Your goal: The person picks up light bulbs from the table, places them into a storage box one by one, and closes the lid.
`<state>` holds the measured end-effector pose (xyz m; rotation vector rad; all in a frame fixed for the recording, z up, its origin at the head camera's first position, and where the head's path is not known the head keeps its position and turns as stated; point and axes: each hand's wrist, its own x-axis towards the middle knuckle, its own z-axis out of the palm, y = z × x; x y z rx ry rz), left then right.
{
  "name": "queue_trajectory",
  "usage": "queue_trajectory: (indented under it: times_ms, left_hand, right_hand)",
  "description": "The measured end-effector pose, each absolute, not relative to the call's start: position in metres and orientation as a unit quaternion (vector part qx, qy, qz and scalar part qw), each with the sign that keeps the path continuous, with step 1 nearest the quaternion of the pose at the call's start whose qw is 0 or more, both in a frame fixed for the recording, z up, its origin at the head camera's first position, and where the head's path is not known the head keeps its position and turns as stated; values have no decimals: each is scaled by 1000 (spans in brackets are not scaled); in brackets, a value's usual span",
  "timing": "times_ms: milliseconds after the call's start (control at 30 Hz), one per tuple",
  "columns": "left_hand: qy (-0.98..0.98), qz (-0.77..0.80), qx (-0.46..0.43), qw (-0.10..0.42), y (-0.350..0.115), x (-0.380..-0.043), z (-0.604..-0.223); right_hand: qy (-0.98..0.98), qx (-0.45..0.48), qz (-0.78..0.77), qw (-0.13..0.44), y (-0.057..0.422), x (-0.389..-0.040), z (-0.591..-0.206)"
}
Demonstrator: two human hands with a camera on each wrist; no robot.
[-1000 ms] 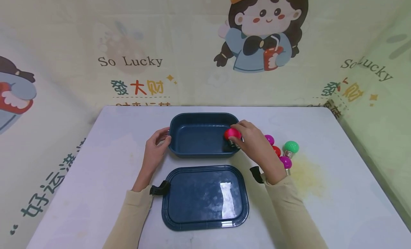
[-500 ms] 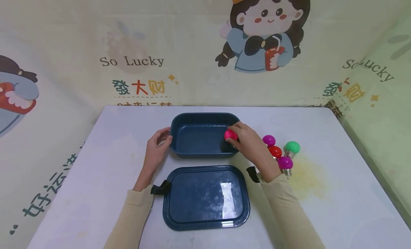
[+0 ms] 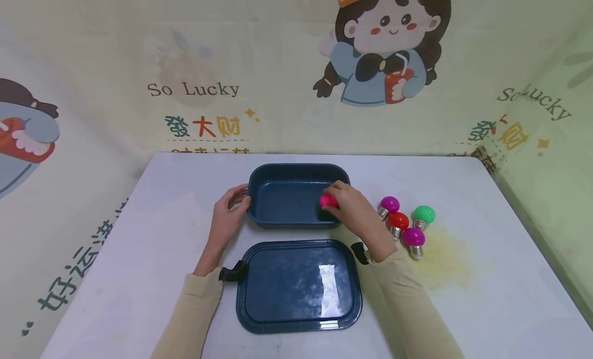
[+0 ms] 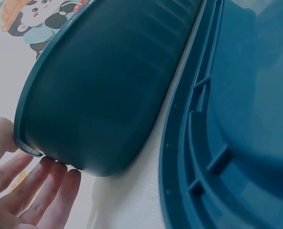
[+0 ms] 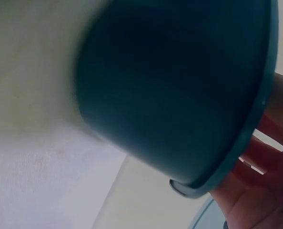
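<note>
My left hand (image 3: 228, 212) grips the left end of a dark blue rectangular box (image 3: 292, 226); in the left wrist view the thumb is at the rim and the fingertips (image 4: 71, 183) touch the end wall. Reaching over the box's right end, my right hand (image 3: 355, 210) pinches a pink light bulb (image 3: 328, 200) inside it. The bulb's base is hidden behind the fingers. In the right wrist view the box wall (image 5: 175, 100) fills the middle and hides the bulb, with the hand (image 5: 265, 191) past the rim.
A dark blue lid (image 3: 298, 286) lies flat in front of the box. Right of my right hand lie several bulbs on the white table (image 3: 500, 276): a purple bulb (image 3: 389, 203), a red bulb (image 3: 398, 221), a green bulb (image 3: 423, 214) and another purple bulb (image 3: 414, 237).
My right hand has moved left and lower into the box with the pink bulb, uncovering more of the bulbs at right. The left hand stays at the box's left end.
</note>
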<state>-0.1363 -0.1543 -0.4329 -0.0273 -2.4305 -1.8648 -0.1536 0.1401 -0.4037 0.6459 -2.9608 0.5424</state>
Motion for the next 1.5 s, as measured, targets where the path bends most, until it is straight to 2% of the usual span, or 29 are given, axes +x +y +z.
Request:
queue_trajectory:
  times_ms: [1033, 1500]
  left_hand:
    - [-793, -608, -17, 43, -153, -135, -430]
    - [-788, -613, -22, 44, -153, -134, -429]
  right_hand:
    - [-959, 239, 146, 37, 129, -165, -418]
    - [-959, 233, 153, 48, 137, -156, -406]
